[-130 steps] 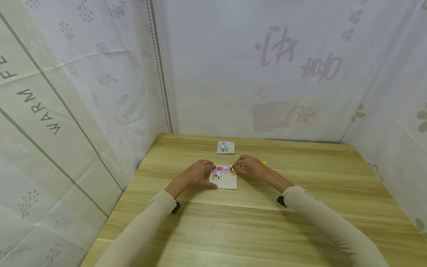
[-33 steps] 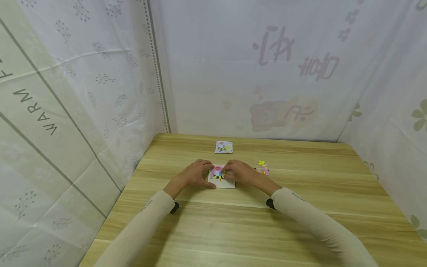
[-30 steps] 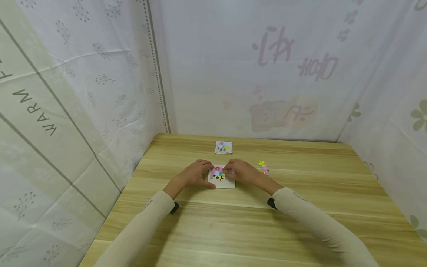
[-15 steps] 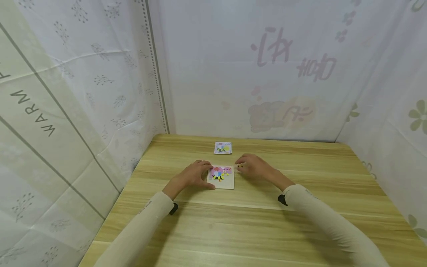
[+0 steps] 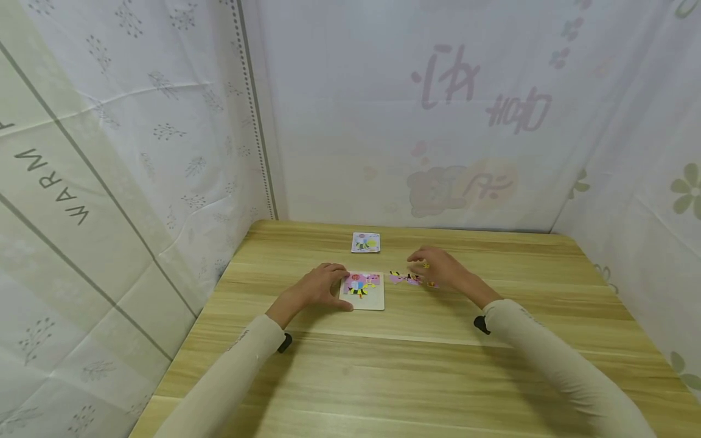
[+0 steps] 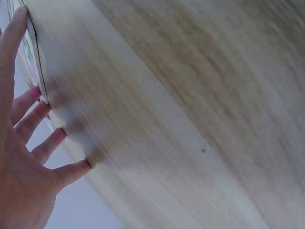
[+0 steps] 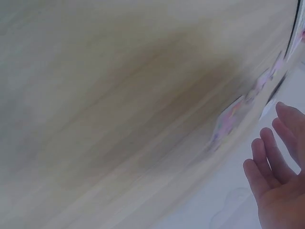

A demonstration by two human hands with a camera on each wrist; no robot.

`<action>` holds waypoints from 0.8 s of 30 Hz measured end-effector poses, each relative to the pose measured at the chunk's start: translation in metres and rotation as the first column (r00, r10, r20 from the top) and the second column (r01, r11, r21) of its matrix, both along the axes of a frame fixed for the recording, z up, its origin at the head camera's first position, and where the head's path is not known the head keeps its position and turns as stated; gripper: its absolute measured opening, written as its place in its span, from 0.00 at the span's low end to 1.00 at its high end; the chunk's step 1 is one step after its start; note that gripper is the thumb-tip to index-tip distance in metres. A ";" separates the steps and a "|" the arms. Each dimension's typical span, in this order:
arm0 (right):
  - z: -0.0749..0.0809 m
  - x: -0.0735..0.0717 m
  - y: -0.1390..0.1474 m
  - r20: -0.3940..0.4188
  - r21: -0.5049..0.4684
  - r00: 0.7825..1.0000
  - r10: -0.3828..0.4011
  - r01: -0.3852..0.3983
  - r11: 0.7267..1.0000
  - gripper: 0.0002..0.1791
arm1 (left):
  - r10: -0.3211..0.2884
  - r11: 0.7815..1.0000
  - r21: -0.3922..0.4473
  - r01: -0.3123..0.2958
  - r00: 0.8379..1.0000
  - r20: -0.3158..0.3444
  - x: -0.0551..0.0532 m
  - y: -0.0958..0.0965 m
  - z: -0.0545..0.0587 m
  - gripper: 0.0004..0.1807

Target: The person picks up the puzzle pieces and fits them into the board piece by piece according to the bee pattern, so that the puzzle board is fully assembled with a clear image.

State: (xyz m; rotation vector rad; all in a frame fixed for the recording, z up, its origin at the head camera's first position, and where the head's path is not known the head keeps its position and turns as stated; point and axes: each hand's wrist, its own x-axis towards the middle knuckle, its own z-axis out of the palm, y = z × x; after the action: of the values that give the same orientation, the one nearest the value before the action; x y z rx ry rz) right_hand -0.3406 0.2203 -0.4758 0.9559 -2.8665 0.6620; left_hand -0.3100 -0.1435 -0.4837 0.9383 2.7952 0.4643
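In the head view my left hand [image 5: 317, 286] rests at the left side of a white puzzle board [image 5: 373, 303], thumb at the lower edge and fingertips at the upper left. Spread, fairly straight fingers of this hand touch the board's edge and the table in the left wrist view. Joined jigsaw pieces [image 5: 358, 287] with part of a bee cover the upper part of the board. Right of it, several loose jigsaw pieces [image 5: 413, 279] lie in a group. My right hand [image 5: 442, 269] hovers over the group's right end, fingers loosely bent and holding nothing, partly hiding a yellow piece [image 5: 426, 265].
A square picture card [image 5: 366, 243] with a bee lies behind the board. The wooden table [image 5: 350, 377] ends at a white printed curtain [image 5: 339, 121] at the back, with more curtain on both sides.
My right hand has left the board and moved right, over the loose pieces and past some of them. The bee on the board has gained yellow and black-striped pieces. My left hand stays put.
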 end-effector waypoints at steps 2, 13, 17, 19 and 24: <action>-0.002 -0.002 0.005 -0.028 0.013 1.000 0.001 0.000 1.000 0.14 | 0.004 1.000 -0.002 -0.004 1.000 0.002 0.000 0.000 0.000 0.51; -0.009 -0.011 0.030 0.031 0.084 0.996 -0.089 0.086 0.993 0.17 | 0.012 1.000 0.000 -0.012 1.000 0.009 0.001 0.000 -0.001 0.51; -0.011 -0.010 0.034 0.065 0.075 0.993 -0.097 0.092 0.993 0.16 | 0.010 1.000 0.000 -0.010 1.000 0.008 0.001 -0.001 -0.001 0.51; -0.011 -0.010 0.034 0.082 0.062 0.991 -0.103 0.098 0.993 0.15 | 0.011 1.000 -0.001 -0.011 1.000 0.006 0.001 -0.001 0.000 0.51; -0.013 -0.010 0.032 0.090 0.020 0.994 -0.063 0.062 0.998 0.13 | 0.013 1.000 -0.004 -0.013 1.000 0.007 0.002 0.000 0.001 0.51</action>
State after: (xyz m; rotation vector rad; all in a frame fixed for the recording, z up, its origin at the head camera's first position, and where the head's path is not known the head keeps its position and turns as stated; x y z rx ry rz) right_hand -0.3503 0.2525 -0.4883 0.8561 -2.9713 0.6936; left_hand -0.3082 -0.1435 -0.4824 0.9156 2.7963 0.4624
